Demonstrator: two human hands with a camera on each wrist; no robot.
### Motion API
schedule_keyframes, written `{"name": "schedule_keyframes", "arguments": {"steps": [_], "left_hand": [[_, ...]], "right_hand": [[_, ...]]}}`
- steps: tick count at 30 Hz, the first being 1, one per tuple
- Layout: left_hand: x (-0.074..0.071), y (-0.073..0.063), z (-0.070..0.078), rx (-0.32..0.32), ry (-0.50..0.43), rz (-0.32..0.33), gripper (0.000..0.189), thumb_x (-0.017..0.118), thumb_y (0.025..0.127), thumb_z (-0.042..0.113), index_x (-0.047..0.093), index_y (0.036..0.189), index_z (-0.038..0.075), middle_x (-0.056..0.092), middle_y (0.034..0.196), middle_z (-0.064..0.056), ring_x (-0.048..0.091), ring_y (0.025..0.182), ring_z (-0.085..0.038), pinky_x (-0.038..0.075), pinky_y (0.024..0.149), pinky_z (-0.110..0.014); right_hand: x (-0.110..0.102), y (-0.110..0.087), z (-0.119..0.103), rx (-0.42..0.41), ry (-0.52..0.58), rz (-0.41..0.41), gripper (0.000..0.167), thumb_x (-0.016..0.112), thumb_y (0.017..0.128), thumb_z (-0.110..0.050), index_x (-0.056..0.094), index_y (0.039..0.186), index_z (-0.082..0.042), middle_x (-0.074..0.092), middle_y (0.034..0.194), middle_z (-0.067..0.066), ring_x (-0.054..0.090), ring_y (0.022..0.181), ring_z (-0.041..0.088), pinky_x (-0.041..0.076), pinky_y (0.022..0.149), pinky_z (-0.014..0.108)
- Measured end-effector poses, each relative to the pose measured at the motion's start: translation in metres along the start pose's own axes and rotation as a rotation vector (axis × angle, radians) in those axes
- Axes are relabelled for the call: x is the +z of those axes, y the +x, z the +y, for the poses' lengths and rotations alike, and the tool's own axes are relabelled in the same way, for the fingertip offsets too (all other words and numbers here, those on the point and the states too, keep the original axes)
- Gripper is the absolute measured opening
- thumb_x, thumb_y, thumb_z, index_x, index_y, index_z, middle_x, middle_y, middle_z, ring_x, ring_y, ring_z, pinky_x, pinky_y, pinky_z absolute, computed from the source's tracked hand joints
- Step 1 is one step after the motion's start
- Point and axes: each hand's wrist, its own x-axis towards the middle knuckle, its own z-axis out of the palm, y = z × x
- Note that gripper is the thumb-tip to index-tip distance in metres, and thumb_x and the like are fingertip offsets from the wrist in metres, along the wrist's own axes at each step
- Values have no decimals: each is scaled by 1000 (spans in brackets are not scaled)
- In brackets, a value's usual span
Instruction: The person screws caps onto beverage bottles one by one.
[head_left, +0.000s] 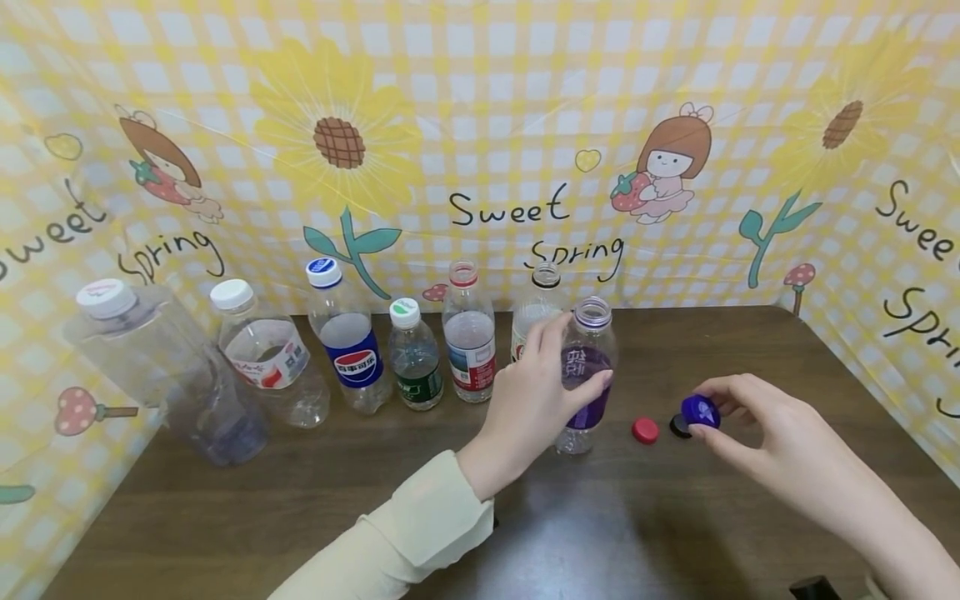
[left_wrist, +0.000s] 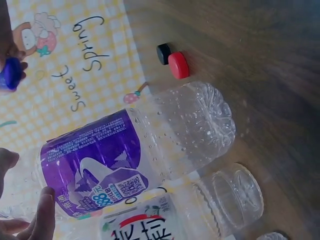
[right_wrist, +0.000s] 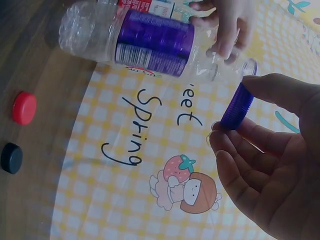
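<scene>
A clear bottle with a purple label (head_left: 592, 367) stands uncapped on the table, its neck ring purple. Around its upper part is my left hand (head_left: 528, 396), thumb and fingers spread apart; whether they touch it I cannot tell. The label also shows in the left wrist view, with fingertips overlapping its edge. My right hand (head_left: 780, 446) pinches a dark blue bottle cap (right_wrist: 237, 106) between thumb and fingers, in the air. Below it on the table lie a black cap (head_left: 680, 426) and a red cap (head_left: 645, 430), side by side.
Further left stand several bottles: an uncapped one with a black ring (head_left: 546, 279), an uncapped one with a red ring (head_left: 465, 321), a small green-labelled one (head_left: 416, 367), a Pepsi bottle (head_left: 348, 350), and two white-capped ones, including a large jug-like bottle (head_left: 150, 350). A checked cloth (head_left: 480, 125) hangs behind.
</scene>
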Motion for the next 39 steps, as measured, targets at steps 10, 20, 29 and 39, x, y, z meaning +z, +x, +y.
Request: {"name": "schedule_keyframes", "arguments": {"steps": [10,20,29,39], "left_hand": [[-28,-19,-5,5,6,4,71,70,82,50,46,135,10,59,121,-7,65,69,-11,38,44,-13],[-52,-43,-17,-43,0,-17,73,74,79,48,47,135,10,58,124,-6,62,68,-10,37,45,-10],[-62,-61,-27,-44,20,14,73,78,75,44,49,131,8,60,115,-4,54,61,-1,37,47,-11],[-63,-70,-29,-29,32,16,75,79,74,43,49,133,8,60,115,-6,55,61,0,37,47,-10]], "right_hand": [[-2,4,-9,-11,28,-1,34,80,76,-16,63,105,-20,65,96,-9,57,78,-8,50,70,22],[-8,12,-22,-29,32,-10,33,79,77,-18,63,106,-22,65,97,-10,59,80,-2,51,70,24],[-18,31,-43,-71,36,-30,28,76,81,-20,63,106,-21,64,97,-12,56,86,1,48,73,24],[-26,57,-76,-101,57,-103,24,71,86,-23,62,108,-18,65,97,-8,62,92,9,50,75,33]]}}
